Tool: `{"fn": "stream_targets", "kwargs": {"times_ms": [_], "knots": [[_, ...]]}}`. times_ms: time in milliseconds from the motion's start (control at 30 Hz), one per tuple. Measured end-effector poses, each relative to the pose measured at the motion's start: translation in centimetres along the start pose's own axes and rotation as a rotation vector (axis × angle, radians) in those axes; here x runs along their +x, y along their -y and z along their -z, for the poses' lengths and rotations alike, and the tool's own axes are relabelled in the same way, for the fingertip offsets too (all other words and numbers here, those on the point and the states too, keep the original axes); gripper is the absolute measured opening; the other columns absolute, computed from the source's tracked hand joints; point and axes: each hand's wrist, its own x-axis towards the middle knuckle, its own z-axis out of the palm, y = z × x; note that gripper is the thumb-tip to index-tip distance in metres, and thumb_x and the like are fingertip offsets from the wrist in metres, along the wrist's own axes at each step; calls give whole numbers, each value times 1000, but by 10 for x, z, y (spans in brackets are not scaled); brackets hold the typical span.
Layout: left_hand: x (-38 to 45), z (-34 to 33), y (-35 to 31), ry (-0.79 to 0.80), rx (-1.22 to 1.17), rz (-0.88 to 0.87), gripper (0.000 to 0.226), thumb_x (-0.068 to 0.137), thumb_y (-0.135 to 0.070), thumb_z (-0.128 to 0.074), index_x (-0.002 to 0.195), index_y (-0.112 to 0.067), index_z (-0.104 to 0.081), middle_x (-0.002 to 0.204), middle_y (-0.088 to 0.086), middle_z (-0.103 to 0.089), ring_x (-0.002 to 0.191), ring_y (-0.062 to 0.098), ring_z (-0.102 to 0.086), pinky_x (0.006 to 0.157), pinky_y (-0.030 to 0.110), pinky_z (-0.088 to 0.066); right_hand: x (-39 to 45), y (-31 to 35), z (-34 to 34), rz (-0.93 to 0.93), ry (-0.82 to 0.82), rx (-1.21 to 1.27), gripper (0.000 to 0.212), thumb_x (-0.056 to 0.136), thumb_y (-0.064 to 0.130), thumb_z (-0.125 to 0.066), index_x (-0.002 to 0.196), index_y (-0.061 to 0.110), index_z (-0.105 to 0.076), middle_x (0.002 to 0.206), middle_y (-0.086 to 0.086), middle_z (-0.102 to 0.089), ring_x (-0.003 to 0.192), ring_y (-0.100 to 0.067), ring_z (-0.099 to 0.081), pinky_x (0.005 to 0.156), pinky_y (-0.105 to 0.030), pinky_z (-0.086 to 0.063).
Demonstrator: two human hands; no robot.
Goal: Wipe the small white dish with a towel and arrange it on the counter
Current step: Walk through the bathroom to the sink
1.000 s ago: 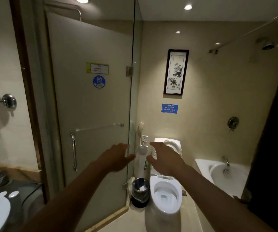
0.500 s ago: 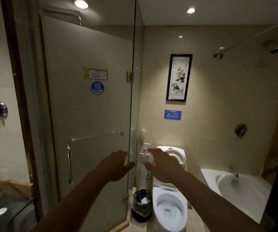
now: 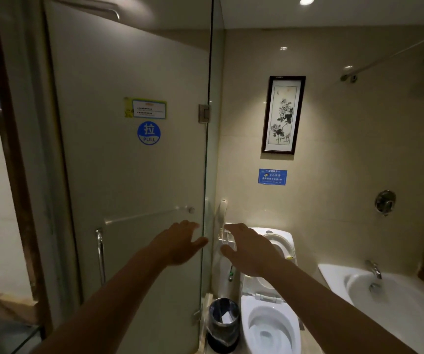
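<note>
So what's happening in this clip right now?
A person stands in a bathroom with both arms stretched forward, the left hand and right hand open and empty. Ahead are a frosted glass shower door, a toilet with its lid up, a small bin and a bathtub. No dish or towel is in view, so the wiping has not started.
</note>
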Motion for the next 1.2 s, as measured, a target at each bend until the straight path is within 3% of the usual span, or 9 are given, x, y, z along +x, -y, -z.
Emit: {"fn": "stream_targets", "kwargs": {"times_ms": [300,433,767,1000,1200], "knots": [[33,-4,47,-51,-1,74,66,96,-57,-43,150,-19,-35,154,5,-38,139,23,-37,114,41,-31,66,12,-23,104,-4,34,61,98,50,-48,153,29,-30,158,1,-37,138,-22,-44,110,-39,-37],[36,6,82,-84,1,108,65,96,-55,-45,149,-18,-38,153,6,-40,139,23,-38,114,40,-31,100,41,-40,181,6,40,62,98,49,-48,153,29,-29,161,0,-31,142,-22,-40,114,-42,-35],[1,54,204,-143,55,290,59,96,-52,-47,144,-18,-43,146,9,-47,131,27,-46,108,39,-38,186,149,-99,341,36,83,57,97,46,-49,149,25,-36,150,-1,-44,131,-23,-48,105,-38,-40],[-48,84,265,-207,58,489,61,97,-52,-45,147,-20,-39,151,7,-41,133,23,-45,107,42,-41,226,242,-138,573,107,154,58,97,40,-54,150,20,-40,157,-5,-39,144,-22,-36,116,-35,-28],[-109,106,324,-244,73,658,64,95,-57,-43,149,-22,-36,153,4,-38,135,21,-41,110,40,-37,228,334,-166,789,129,189,56,96,47,-50,148,28,-39,152,4,-42,136,-18,-45,104,-41,-44]]}}
